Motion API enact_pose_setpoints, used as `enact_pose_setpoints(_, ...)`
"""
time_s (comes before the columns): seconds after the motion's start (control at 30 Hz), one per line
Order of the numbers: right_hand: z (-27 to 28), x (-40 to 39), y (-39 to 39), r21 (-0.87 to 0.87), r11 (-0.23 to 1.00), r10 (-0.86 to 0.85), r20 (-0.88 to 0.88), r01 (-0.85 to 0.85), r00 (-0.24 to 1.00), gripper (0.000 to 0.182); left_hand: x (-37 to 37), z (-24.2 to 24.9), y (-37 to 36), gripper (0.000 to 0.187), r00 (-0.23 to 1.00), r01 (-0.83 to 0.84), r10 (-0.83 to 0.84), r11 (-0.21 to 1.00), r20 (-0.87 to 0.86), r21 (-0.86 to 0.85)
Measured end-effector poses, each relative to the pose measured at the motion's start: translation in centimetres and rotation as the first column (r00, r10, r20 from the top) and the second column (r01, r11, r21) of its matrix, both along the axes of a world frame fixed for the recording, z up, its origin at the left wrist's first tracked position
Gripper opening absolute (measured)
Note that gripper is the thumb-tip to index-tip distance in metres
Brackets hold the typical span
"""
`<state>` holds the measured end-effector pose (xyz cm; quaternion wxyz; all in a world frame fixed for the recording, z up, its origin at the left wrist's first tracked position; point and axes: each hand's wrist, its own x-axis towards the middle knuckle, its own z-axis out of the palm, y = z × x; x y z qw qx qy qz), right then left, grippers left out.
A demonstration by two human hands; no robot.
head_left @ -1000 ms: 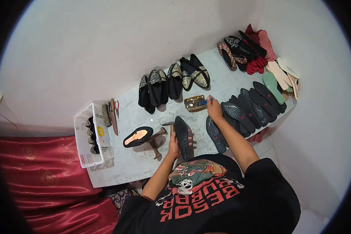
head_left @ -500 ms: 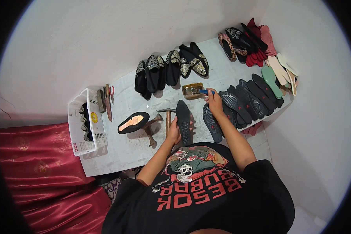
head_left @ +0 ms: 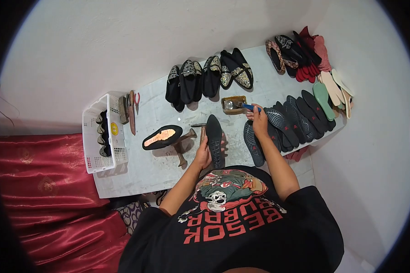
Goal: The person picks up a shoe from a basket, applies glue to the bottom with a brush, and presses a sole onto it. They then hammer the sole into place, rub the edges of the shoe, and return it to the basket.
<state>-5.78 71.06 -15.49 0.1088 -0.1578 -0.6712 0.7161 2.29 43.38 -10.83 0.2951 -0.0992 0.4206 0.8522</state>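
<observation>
My left hand (head_left: 204, 155) is closed around a black shoe sole (head_left: 215, 142), which is held upright with its textured face toward me. In my right hand (head_left: 260, 123) is a blue-handled brush (head_left: 251, 108), its tip down in a small glue-stained container (head_left: 227, 110). Just left of the sole lies a hammer (head_left: 199, 125), partly hidden behind my left hand. Further left, a black shoe with a light insole (head_left: 161, 137) rests against an iron shoe anvil (head_left: 179, 148).
Black embellished shoes (head_left: 190, 82) line the back of the table. Several black soles (head_left: 284, 127) overlap at the right, near green and beige insoles (head_left: 321, 94). On the left stand a white basket (head_left: 119, 154) holding shoes, a knife (head_left: 131, 113) and red-handled pliers (head_left: 137, 101).
The view has shifted slightly, so the table's things appear a little to the right. My right hand has moved slightly with the brush, which still dips into the container; my left hand keeps the sole.
</observation>
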Motion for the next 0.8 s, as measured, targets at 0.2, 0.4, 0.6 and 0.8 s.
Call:
enact_pose_setpoints(0.2, 0.8, 0.1, 0.1, 0.047, 0.997, 0.063, 0.061, -0.066, 0.996, 0.029, 0.0, -1.0, -0.8, 0.068, 0.988, 0.145, -0.149, 0.987, -0.045, -0.074)
enact_pose_setpoints(0.4, 2.7, -0.2, 0.6, 0.226, 0.971, 0.070, 0.059, -0.081, 0.996, 0.024, -1.0, 0.3, 0.5, 0.069, 0.986, 0.150, -0.154, 0.987, -0.059, -0.059)
enact_pose_setpoints(0.6, 2.6, 0.4, 0.4, 0.255, 0.967, 0.008, 0.067, -0.025, 0.998, 0.023, -1.6, 0.1, 0.9, 0.069, 0.974, 0.174, -0.185, 0.980, -0.132, -0.092)
enact_pose_setpoints(0.8, 2.6, 0.9, 0.8, 0.242, 0.969, 0.030, 0.037, -0.038, 0.999, 0.025, -0.6, -2.5, -0.3, 0.068, 0.933, 0.357, -0.356, 0.934, 0.048, -0.006)
